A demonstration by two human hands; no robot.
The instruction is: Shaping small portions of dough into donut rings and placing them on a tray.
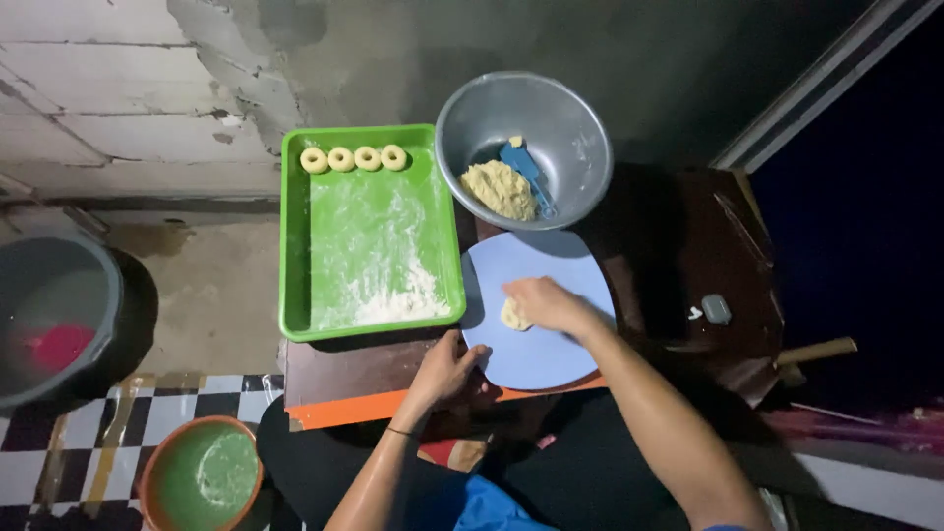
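Dough lump (513,316), 1, lies on 1 blue plate (551,359); right hand (543,303) presses it, fingers flat. Left hand (447,372) grips the plate's 9 o'clock rim. 4 rings (354,158) sit in 1 green tray (295,246).

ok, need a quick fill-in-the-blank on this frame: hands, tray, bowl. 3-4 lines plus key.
1. The right hand presses a lump of dough on the round ____ board.
2. The green tray holds ____ dough rings in a row along its far edge.
3. The left hand rests at the board's ____ edge.
4. In the metal bowl, a ____ scraper lies beside more dough.

Missing words: blue; four; near; blue
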